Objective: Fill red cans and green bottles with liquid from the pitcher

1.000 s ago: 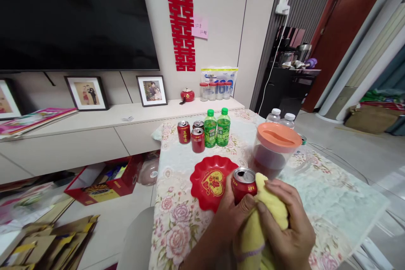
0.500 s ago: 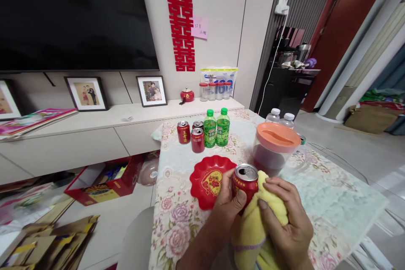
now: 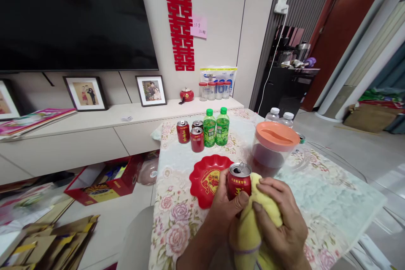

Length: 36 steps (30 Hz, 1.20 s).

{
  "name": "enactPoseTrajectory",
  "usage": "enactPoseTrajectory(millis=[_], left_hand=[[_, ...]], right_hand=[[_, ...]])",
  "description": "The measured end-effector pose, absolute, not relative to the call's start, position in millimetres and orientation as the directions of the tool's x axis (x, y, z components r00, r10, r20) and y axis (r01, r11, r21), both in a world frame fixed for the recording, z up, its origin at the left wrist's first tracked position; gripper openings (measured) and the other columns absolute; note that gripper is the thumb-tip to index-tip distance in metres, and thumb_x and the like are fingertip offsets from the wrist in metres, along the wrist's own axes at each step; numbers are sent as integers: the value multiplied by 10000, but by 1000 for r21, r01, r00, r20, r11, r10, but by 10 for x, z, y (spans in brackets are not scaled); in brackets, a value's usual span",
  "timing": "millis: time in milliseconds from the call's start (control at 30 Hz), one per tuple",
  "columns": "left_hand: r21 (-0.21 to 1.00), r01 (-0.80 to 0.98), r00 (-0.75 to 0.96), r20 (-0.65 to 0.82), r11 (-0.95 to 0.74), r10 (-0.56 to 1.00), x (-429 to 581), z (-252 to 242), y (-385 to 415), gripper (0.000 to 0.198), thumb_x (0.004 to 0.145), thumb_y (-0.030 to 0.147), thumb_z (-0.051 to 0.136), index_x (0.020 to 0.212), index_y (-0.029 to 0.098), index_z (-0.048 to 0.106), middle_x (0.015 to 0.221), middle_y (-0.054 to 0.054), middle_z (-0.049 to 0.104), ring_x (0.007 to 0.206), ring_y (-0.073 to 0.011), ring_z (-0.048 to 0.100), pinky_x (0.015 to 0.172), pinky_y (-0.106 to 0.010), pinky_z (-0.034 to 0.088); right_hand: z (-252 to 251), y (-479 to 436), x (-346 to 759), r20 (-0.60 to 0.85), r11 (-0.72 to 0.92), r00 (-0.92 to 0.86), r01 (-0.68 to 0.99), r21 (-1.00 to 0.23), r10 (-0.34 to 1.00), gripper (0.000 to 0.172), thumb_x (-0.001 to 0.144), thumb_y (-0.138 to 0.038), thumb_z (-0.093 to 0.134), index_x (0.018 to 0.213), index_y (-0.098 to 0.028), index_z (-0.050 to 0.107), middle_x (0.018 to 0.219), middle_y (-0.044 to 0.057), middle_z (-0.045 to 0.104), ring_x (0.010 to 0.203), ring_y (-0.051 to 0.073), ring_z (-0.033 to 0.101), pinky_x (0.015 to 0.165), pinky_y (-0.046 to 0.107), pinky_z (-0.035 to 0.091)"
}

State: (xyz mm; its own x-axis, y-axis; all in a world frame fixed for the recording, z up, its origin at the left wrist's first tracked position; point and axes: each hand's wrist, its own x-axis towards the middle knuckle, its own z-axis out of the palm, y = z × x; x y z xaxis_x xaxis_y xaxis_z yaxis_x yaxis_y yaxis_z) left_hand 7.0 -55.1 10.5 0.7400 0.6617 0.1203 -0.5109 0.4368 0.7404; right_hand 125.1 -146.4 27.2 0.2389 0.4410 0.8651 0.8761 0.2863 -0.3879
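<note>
An opened red drink can (image 3: 239, 181) is held upright in my left hand (image 3: 228, 204), fingers and thumb wrapped round its lower part. My right hand (image 3: 281, 215) is closed on a yellow cloth (image 3: 264, 209) and presses it to the can's right side; the cloth's lower end hangs down below. Just behind the can lies a scalloped red plate (image 3: 199, 177) with a gold print. To the right of the plate stands a clear tub with an orange lid (image 3: 276, 135) and dark contents.
Several red cans (image 3: 198, 140) and two green-capped bottles (image 3: 209, 128) stand at the table's back left. Two clear bottles (image 3: 286, 119) are behind the tub. A flowered tablecloth (image 3: 177, 219) covers the table. On the floor at left are a red box (image 3: 101, 183) and flattened cardboard (image 3: 57, 240).
The can has shifted slightly left and turned, so its tab and yellow lettering face differently. My right hand and the cloth have moved a little left with it.
</note>
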Motion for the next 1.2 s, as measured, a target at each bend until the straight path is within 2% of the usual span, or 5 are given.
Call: enactPoseTrajectory(millis=[200, 467, 800, 1000, 1200], left_hand=[[775, -496, 734, 133, 392, 666, 40, 107, -537, 620, 945, 507, 807, 1442, 262, 529, 1480, -137, 675, 1410, -368, 613, 1252, -580, 392], [840, -466, 684, 143, 277, 715, 48, 112, -526, 687, 941, 515, 816, 1498, 266, 502, 1476, -124, 678, 1366, -344, 618, 1211, -520, 433], [862, -460, 627, 147, 211, 765, 64, 159, -523, 644, 876, 525, 873, 1359, 271, 533, 1267, -84, 742, 1163, -298, 699, 1062, -461, 528], [809, -541, 640, 218, 230, 737, 64, 76, -552, 686, 886, 552, 861, 1414, 281, 518, 1429, -106, 674, 1354, -341, 616, 1215, -513, 412], [775, -602, 580, 256, 195, 773, 51, 123, -586, 747, 823, 546, 911, 1416, 286, 537, 1390, -107, 694, 1307, -350, 655, 1134, -468, 492]], right_hand=[[184, -1456, 1333, 777, 200, 415, 808, -554, 473, 230, 1021, -277, 667, 1248, -260, 702, 1272, 77, 727, 1197, 187, 705, 989, 302, 576], [370, -1486, 1279, 856, 236, 232, 898, -371, 462, 251, 944, -176, 683, 1183, -239, 732, 1158, 88, 760, 1052, 232, 736, 889, 376, 613], [408, -1485, 1198, 888, 392, 132, 861, -323, 441, 324, 907, -104, 650, 1186, -243, 737, 1081, 91, 758, 980, 252, 733, 812, 410, 611], [194, -1418, 1223, 780, 222, 504, 767, -602, 372, 183, 976, -253, 682, 1152, -233, 729, 1157, 87, 761, 1062, 246, 739, 903, 389, 604], [168, -1371, 1306, 352, 133, 688, 351, -927, 635, 378, 1004, -547, 641, 1132, -213, 765, 1100, 80, 847, 943, 255, 795, 787, 326, 632]])
